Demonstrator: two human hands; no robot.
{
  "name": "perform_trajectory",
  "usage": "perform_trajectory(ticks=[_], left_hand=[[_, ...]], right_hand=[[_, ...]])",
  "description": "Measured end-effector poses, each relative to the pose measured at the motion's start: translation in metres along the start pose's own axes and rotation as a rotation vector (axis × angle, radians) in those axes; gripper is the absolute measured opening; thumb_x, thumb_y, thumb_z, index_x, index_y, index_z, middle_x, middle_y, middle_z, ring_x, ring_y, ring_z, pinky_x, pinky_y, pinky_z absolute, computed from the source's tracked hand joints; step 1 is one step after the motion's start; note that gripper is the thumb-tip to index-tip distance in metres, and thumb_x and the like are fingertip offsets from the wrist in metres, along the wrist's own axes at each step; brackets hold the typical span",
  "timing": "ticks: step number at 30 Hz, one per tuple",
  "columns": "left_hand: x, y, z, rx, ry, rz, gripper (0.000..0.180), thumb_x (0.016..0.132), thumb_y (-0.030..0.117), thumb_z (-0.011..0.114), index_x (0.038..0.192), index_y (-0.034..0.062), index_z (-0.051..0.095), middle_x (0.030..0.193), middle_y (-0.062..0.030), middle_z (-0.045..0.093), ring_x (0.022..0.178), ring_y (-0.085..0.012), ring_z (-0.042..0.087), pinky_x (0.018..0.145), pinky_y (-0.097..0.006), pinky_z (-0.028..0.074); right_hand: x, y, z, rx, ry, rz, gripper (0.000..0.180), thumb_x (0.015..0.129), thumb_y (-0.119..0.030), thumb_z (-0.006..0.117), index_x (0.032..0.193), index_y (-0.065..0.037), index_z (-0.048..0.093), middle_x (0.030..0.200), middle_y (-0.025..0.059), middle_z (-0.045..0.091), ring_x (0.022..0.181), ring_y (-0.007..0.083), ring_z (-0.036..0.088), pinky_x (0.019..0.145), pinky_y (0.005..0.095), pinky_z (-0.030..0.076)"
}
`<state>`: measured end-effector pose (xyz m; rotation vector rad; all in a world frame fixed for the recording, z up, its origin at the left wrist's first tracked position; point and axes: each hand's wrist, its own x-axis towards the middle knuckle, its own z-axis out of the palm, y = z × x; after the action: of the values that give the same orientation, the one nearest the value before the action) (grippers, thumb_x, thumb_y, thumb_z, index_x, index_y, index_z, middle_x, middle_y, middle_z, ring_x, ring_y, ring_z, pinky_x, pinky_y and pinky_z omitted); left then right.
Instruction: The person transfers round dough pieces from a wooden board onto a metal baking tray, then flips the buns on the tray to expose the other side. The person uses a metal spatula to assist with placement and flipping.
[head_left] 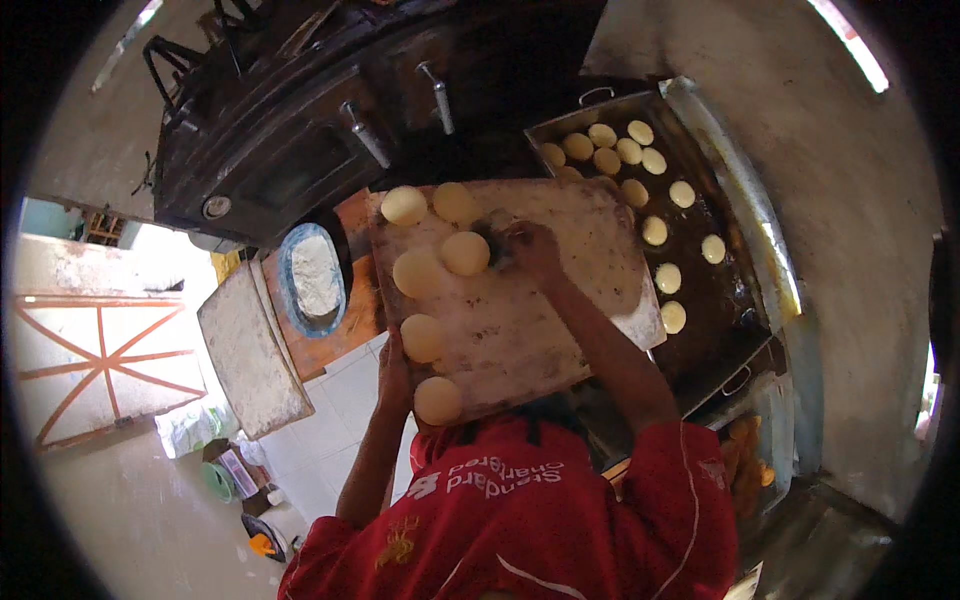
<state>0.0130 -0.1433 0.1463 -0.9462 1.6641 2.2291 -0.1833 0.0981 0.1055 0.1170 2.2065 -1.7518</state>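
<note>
Dough rounds (441, 258), six of them, pale and smooth, are sitting along the left part of a floured wooden board (560, 320) that the person is carrying at chest height. The left hand (392, 370) is gripping the board's left edge from beneath, fingers curled against the wood between the two lowest rounds. The right hand (532, 245) is resting on top of the board near its far edge, just beside the middle round; whether its fingers are closed on anything I cannot tell, since a dark patch is lying right against them (possibly a small tool, too blurred to name). The person is wearing a red shirt (560, 510).

Beyond the board's right edge a dark metal baking tray (725, 300) is lying, holding more than a dozen smaller dough pieces (655, 230) in loose rows. Ahead, a dark oven (300, 130) with two metal handles is standing. To the left, a blue bowl of flour (316, 278) is sitting on a brown surface, next to a second floury board (250, 350).
</note>
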Motion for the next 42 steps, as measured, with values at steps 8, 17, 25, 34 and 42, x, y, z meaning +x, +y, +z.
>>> perform_trajectory(ticks=[8, 17, 25, 34, 42], left_hand=[[0.032, -0.031, -0.013, 0.565, -0.078, 0.498, 0.063, 0.082, 0.035, 0.069, 0.134, 0.0050, 0.050, 0.121, -0.0115, 0.064, 0.103, -0.0305, 0.065, 0.088, -0.045, 0.055], [0.078, -0.012, -0.073, -0.227, -0.144, -0.175, 0.075, 0.097, 0.070, 0.043, 0.146, 0.0127, 0.041, 0.129, -0.0108, 0.058, 0.117, -0.0290, 0.060, 0.091, -0.047, 0.054], [0.021, 0.000, -0.053, 0.446, -0.032, 0.286, 0.063, 0.104, 0.059, 0.038, 0.133, 0.0049, 0.051, 0.116, -0.0090, 0.064, 0.103, -0.0193, 0.066, 0.081, -0.036, 0.058], [0.014, 0.002, -0.001, 0.068, -0.092, 0.030, 0.062, 0.105, 0.057, 0.035, 0.128, 0.0028, 0.055, 0.112, -0.0105, 0.065, 0.096, -0.0184, 0.067, 0.071, -0.034, 0.059], [0.021, -0.009, -0.014, 0.402, -0.156, 0.318, 0.068, 0.091, 0.038, 0.068, 0.142, 0.0032, 0.041, 0.118, -0.0130, 0.064, 0.104, -0.0272, 0.067, 0.081, -0.039, 0.059]], right_hand=[[-0.014, 0.043, -0.039, 0.515, 0.195, 0.148, 0.028, 0.089, -0.016, 0.066, 0.112, -0.001, 0.069, 0.101, 0.0088, 0.071, 0.086, 0.0178, 0.068, 0.072, 0.0299, 0.054], [0.009, 0.229, -0.335, -0.957, 0.757, 0.078, 0.033, 0.088, -0.029, 0.066, 0.111, -0.006, 0.069, 0.107, 0.0143, 0.070, 0.095, 0.0307, 0.069, 0.081, 0.0387, 0.056], [0.073, 0.103, -0.176, -0.307, 0.666, -0.182, 0.042, 0.093, -0.037, 0.066, 0.114, -0.001, 0.066, 0.110, 0.0211, 0.069, 0.102, 0.0333, 0.067, 0.090, 0.0424, 0.051], [0.136, 0.058, 0.025, -0.082, 0.316, -0.151, 0.028, 0.085, -0.016, 0.071, 0.106, 0.002, 0.071, 0.100, 0.0120, 0.070, 0.090, 0.0265, 0.071, 0.069, 0.0393, 0.062], [0.082, 0.053, -0.012, 0.235, -0.005, -0.054, 0.029, 0.083, -0.006, 0.069, 0.110, 0.002, 0.068, 0.107, 0.0067, 0.069, 0.091, 0.0176, 0.067, 0.082, 0.0353, 0.057]])
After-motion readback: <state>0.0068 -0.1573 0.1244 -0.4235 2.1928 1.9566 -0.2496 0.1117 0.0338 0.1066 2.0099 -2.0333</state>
